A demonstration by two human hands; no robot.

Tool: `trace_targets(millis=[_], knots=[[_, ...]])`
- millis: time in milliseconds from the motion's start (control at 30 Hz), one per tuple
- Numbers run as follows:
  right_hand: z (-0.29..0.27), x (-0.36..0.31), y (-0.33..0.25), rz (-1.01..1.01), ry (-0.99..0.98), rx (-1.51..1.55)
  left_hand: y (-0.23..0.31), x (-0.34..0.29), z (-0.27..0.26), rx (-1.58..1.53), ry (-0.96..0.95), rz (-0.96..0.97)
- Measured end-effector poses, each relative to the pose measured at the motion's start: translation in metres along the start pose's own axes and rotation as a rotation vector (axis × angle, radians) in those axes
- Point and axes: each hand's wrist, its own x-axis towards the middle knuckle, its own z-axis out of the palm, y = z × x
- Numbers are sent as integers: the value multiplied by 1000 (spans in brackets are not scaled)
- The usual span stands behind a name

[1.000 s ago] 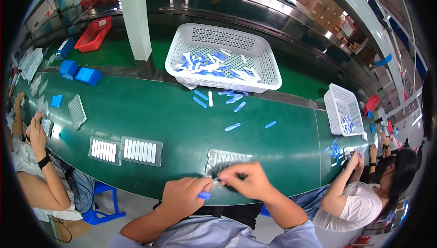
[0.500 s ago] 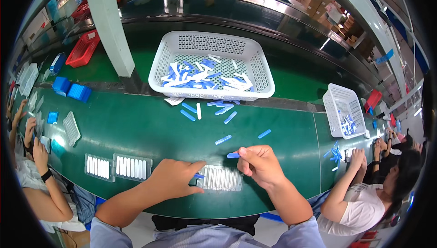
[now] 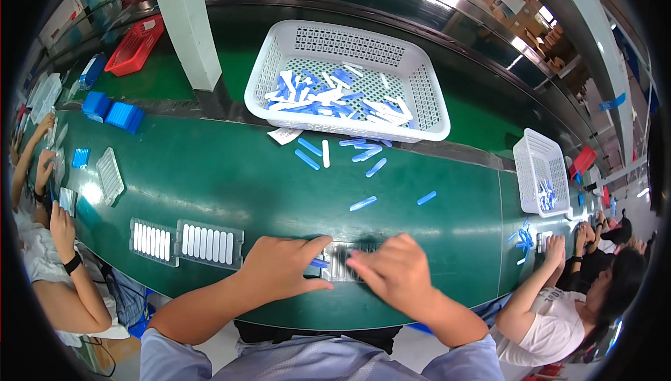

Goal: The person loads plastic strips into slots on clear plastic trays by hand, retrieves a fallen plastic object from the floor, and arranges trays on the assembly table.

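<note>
In front of me lies a clear plastic slotted tray [image 3: 338, 269]. My left hand [image 3: 279, 269] grips its left end, index finger along the far edge and thumb along the near edge. Between that thumb and finger a blue round-ended strip [image 3: 319, 263] shows at the tray's left end. My right hand [image 3: 397, 272] is over the tray's right part, fingers bent together and pointing down into it. Its fingertips are smeared by motion, and what they hold is hidden. To the left lie two clear trays, one [image 3: 207, 244] beside the other [image 3: 154, 242], filled with white strips.
A white perforated basket [image 3: 433, 112] of blue and white strips stands beyond the tray. Several loose strips [image 3: 363, 203] lie before it. An empty clear tray [image 3: 110, 177] and blue stacks [image 3: 124, 117] are at left. Co-workers sit on both sides; a smaller basket [image 3: 525, 171] stands right.
My right hand has come down onto the tray with the blue strip it pinched; that strip no longer shows. My left hand keeps its grip on the tray. The whole view has shifted slightly.
</note>
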Motion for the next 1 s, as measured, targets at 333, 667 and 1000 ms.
trace_targets(millis=[333,667,1000], knots=[[26,-43,-59,113,-319,-410,5,-2,1,-16,-15,-26],[32,-30,-74,297,-377,-364,-1,-6,-3,241,-104,323],[6,-38,-39,257,-369,-61,-3,-5,5,240,-24,309]])
